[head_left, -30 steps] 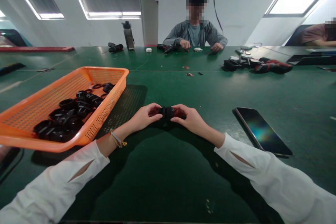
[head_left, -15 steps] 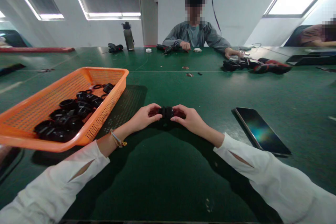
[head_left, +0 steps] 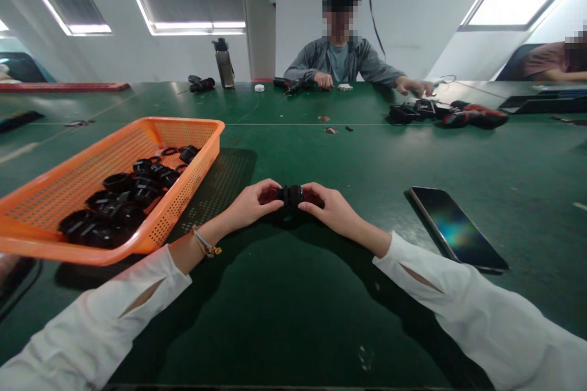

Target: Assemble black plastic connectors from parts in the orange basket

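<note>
Between my two hands, just above or on the green table, is a small black ribbed cylindrical part (head_left: pixel 290 196). The fingers and thumb of my left hand (head_left: pixel 255 203) are closed on its left end. Its right end is pinched by my right hand (head_left: pixel 331 208). The part lies sideways, and its two ends are covered by my fingertips. To the left stands an orange perforated basket (head_left: pixel 183 211), with several glossy black round parts (head_left: pixel 119 180) and rings piled in it.
A phone (head_left: pixel 452 223) lies right of my right forearm. Across the green table (head_left: pixel 293 311) sits a person (head_left: pixel 339 52), one hand near black and red tools (head_left: pixel 472 115). A bottle (head_left: pixel 224 64) and a power-tool-like black object (head_left: pixel 200 84) stand at the far side.
My hands and the black part stay almost in place. Across the table, the person's hand on the right side has lifted and shifted slightly to the right.
</note>
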Demonstrator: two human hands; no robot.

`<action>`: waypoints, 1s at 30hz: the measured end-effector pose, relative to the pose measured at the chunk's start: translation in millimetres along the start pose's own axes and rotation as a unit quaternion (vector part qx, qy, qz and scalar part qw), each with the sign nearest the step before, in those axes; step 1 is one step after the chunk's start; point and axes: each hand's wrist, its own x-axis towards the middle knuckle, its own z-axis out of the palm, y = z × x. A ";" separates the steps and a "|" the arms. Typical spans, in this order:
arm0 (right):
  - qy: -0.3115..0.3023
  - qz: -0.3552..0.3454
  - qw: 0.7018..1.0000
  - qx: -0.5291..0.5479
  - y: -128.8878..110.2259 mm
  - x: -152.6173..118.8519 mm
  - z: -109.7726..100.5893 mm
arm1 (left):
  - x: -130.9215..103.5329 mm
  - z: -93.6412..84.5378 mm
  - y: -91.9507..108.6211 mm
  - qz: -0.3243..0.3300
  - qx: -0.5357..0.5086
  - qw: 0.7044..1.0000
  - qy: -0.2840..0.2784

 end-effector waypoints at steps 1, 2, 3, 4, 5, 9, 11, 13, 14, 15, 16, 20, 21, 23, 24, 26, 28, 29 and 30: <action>-0.003 -0.004 1.000 -0.002 -0.2 -0.4 -0.2 | -0.4 -0.1 0.6 0.001 0.010 1.000 0.001; -0.007 -0.010 1.000 -0.005 -0.3 -0.7 -0.2 | -0.7 -0.2 1.2 0.002 0.023 1.000 0.002; -0.010 -0.016 1.000 -0.010 -0.4 -0.9 -0.2 | -1.0 -0.3 1.7 0.002 0.036 0.999 0.001; -0.012 -0.023 1.000 -0.017 -0.3 -1.0 0.0 | -1.2 -0.3 2.1 0.002 0.047 0.999 -0.001; -0.011 -0.031 0.999 -0.023 -0.1 -1.1 0.2 | -1.4 -0.4 2.5 0.002 0.053 0.999 -0.003; 0.013 -0.069 0.996 -0.051 1.1 -1.9 0.6 | -1.6 0.2 3.9 -0.002 0.049 0.999 -0.009; 0.016 -0.086 0.994 -0.064 1.3 -2.7 0.4 | -1.8 0.7 5.0 -0.006 0.067 0.998 -0.018; 0.012 -0.095 0.992 -0.078 1.1 -3.5 0.2 | -2.2 1.1 6.2 -0.007 0.100 0.995 -0.025; 0.011 -0.096 0.992 -0.085 0.9 -3.8 0.2 | -2.4 1.2 6.7 -0.006 0.115 0.993 -0.026; 0.009 -0.097 0.991 -0.093 0.6 -4.0 0.2 | -2.7 1.2 7.2 -0.005 0.127 0.992 -0.024; 0.008 -0.096 0.990 -0.099 0.2 -4.2 0.3 | -2.9 1.1 7.5 -0.003 0.135 0.991 -0.023; 0.001 -0.093 0.989 -0.116 -1.3 -4.2 0.8 | -3.6 0.7 7.8 0.004 0.153 0.988 -0.020; -0.001 -0.092 0.989 -0.120 -1.7 -4.1 0.8 | -3.8 0.7 7.7 0.006 0.156 0.988 -0.018; -0.004 -0.090 0.988 -0.127 -2.5 -3.9 1.0 | -4.0 0.9 7.4 0.011 0.161 0.987 -0.014; -0.005 -0.089 0.988 -0.130 -3.0 -3.7 1.1 | -4.1 1.0 7.4 0.015 0.163 0.986 -0.012; -0.009 -0.088 0.987 -0.136 -3.9 -3.4 1.3 | -4.3 1.1 7.5 0.023 0.170 0.985 -0.010; -0.012 -0.086 0.986 -0.141 -5.0 -3.1 1.5 | -4.5 1.0 7.9 0.032 0.179 0.983 -0.008; -0.015 -0.084 0.986 -0.143 -5.6 -3.0 1.5 | -4.7 1.0 8.0 0.037 0.185 0.982 -0.008; -0.018 -0.081 0.986 -0.144 -6.3 -2.9 1.6 | -4.8 0.9 8.1 0.042 0.193 0.980 -0.007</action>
